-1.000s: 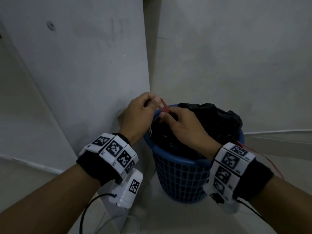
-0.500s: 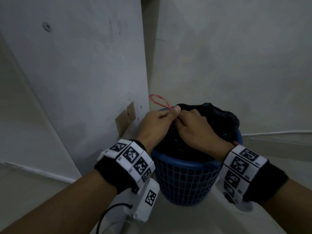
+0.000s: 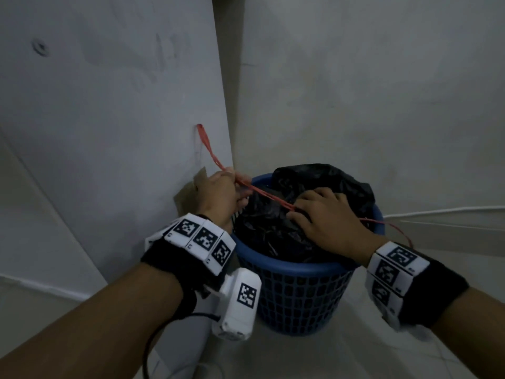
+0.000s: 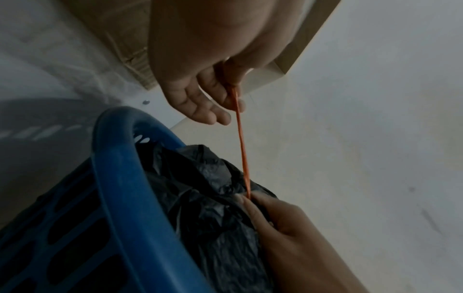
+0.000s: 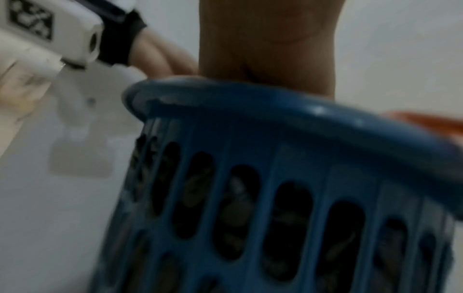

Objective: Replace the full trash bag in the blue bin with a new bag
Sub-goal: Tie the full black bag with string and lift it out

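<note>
A blue slotted bin [image 3: 297,294] stands in a wall corner with a full black trash bag [image 3: 276,222] bunched up inside it. A red string [image 3: 262,191] runs taut between my hands above the bag. My left hand [image 3: 221,192] grips one end at the bin's left rim, and the string's loose tail [image 3: 205,140] flies up against the wall. My right hand [image 3: 325,217] pinches the string down on the gathered bag top. The left wrist view shows the string [image 4: 241,146] stretched from my left hand [image 4: 218,93] to my right fingers [image 4: 253,200], beside the bin [image 4: 120,178].
Grey walls close in behind and to the left of the bin. A piece of brown cardboard [image 3: 188,190] leans on the left wall behind my left hand. A white cable [image 3: 442,210] runs along the right wall. Light floor lies in front of the bin [image 5: 288,198].
My hands have moved apart, the left one to the bin's left rim, and the red string now runs taut between them. Its free tail has swung up the wall.
</note>
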Demonstrator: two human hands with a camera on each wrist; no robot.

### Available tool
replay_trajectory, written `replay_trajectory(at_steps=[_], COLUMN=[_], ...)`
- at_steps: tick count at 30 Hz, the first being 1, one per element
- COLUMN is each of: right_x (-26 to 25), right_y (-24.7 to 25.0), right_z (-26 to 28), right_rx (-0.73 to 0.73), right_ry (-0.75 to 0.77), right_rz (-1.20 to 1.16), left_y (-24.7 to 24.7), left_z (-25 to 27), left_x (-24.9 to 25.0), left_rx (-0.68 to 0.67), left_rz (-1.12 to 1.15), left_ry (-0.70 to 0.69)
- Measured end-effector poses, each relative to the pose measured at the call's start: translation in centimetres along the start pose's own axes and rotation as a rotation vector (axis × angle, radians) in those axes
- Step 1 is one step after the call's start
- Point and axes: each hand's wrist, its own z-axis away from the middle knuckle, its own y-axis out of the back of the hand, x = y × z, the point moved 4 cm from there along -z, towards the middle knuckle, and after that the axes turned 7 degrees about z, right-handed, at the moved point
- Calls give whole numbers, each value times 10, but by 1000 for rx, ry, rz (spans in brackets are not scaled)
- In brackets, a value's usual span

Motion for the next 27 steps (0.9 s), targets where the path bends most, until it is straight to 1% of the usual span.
replay_trajectory(at_steps=[2,4,7,8,9,13,16,18,19,21,23,25,27], right_x=[2,8,21,28,35,63,76,78,78,77,79,81,83], right_y=[-1,4,17,21,24,27,24,15,11,5,5,8,8], right_z=[5,14,34,39,42,49,55,58,58,60,61,64,66], right_rx=[84,247,486,528,538,412,252,114,80,73,61,7,-32], right_ry=[22,61,84,74,60,-39,-94,-96,-74,-45,-79,-122,-116], right_rz=[-115,-212,-204,-211,-241,-344,-405,-368,-332,-263,-208,-157,-125], left_y=[-5,-9,-19,-25,-31,-57,-73,-81,-84,-88,-92,-96,-97], left_z=[5,6,9,11,13,26,34,38,40,40,38,36,34], left_x=[-2,1,7,8,9,10,6,1,-2,-7,-11,-13,-16], left_rx=[-41,-83,-132,-158,-190,-321,-370,-396,-405,-402,-385,-376,-375], left_rz=[82,124,99,88,78,-2,-169,-290,-323,-369,-392,-384,-393], left_ry=[1,-46,-131,-144,-150,-207,-347,-446,-467,-476,-472,-457,-462])
